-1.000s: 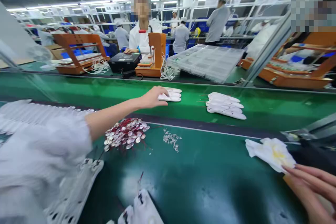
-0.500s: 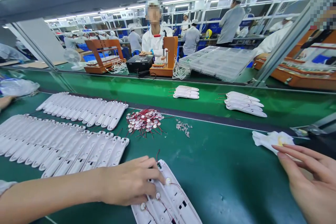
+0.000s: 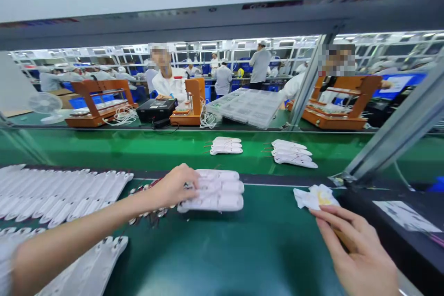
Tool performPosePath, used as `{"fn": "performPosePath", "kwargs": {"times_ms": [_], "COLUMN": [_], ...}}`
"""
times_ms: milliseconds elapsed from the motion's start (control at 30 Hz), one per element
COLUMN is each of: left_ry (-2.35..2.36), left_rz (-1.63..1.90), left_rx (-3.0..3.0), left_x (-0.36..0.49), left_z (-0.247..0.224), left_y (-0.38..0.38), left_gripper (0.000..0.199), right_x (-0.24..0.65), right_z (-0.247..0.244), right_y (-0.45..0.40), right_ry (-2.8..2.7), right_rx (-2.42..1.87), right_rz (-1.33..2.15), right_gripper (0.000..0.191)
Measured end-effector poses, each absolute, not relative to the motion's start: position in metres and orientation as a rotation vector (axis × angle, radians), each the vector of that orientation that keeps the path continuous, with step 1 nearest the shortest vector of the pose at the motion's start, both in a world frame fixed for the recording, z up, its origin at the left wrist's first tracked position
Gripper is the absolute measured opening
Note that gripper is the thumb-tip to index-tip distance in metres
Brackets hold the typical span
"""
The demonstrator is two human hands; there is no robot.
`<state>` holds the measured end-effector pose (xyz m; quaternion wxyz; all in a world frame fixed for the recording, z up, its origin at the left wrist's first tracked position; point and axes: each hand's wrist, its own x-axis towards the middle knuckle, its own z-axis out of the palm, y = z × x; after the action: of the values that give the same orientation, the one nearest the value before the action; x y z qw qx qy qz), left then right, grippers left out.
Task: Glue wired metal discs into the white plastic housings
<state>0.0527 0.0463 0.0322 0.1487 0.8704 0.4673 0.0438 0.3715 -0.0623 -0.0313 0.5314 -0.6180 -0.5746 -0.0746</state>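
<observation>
My left hand (image 3: 176, 187) grips several white plastic housings (image 3: 217, 189) by their left ends, lined up side by side. It carries them above the green work surface, in front of a pile of small round discs with red wires (image 3: 156, 216), which it partly hides. My right hand (image 3: 357, 245) is at the right with fingers stretched out and the thumb apart, no object visible in it. Its fingertips are at the crumpled white tissue (image 3: 308, 198), which has a yellow stain; whether they touch it I cannot tell.
Rows of white housings (image 3: 69, 189) lie at the left. Two small groups of housings (image 3: 225, 145) rest on the green belt (image 3: 166, 148). Beyond stand orange fixtures (image 3: 194, 101), a black box (image 3: 157, 108) and clear trays (image 3: 248, 106). Co-workers sit behind. A metal post (image 3: 388, 134) rises at right.
My left hand has lifted the housings from the near table and moved them forward and turned them sideways. The view has swung right. My right hand remains beside the tissue.
</observation>
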Motion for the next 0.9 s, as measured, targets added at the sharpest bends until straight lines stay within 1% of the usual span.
{"fn": "performPosePath", "kwargs": {"times_ms": [133,233,400,533,600,667,767,833,867,900], "left_ry": [1.531,1.598,1.602,1.523,1.446,1.318,1.006,0.647,0.379,0.174], "left_rz": [0.062,-0.004,0.044,0.235,0.351,0.451,0.504,0.475,0.443,0.402], "left_rx": [2.453,2.422,2.4,2.349,2.29,2.205,2.077,1.88,1.659,1.453], "left_x": [0.118,0.157,0.183,0.187,0.189,0.19,0.184,0.173,0.165,0.157], "left_z": [0.025,0.011,-0.009,-0.021,-0.02,-0.011,0.014,0.032,0.04,0.046], "left_y": [0.122,0.151,0.169,0.173,0.171,0.162,0.129,0.095,0.077,0.058], "left_gripper": [0.013,0.021,0.021,0.019,0.023,0.036,0.062,0.083,0.095,0.101], "right_x": [0.376,0.379,0.376,0.374,0.372,0.369,0.362,0.359,0.36,0.361], "right_z": [-0.034,-0.035,-0.032,-0.03,-0.029,-0.029,-0.029,-0.032,-0.034,-0.036], "right_y": [-0.062,-0.061,-0.059,-0.061,-0.062,-0.062,-0.062,-0.062,-0.061,-0.061], "right_ry": [-1.38,-1.365,-1.291,-1.289,-1.282,-1.259,-1.183,-1.131,-1.129,-1.145], "right_rx": [-1.45,-1.46,-1.435,-1.449,-1.45,-1.459,-1.468,-1.433,-1.407,-1.382], "right_rz": [-0.179,-0.173,-0.128,-0.089,-0.081,-0.052,0.118,0.272,0.344,0.406], "right_gripper": [0.019,0.019,0.017,0.018,0.018,0.017,0.02,0.023,0.025,0.027]}}
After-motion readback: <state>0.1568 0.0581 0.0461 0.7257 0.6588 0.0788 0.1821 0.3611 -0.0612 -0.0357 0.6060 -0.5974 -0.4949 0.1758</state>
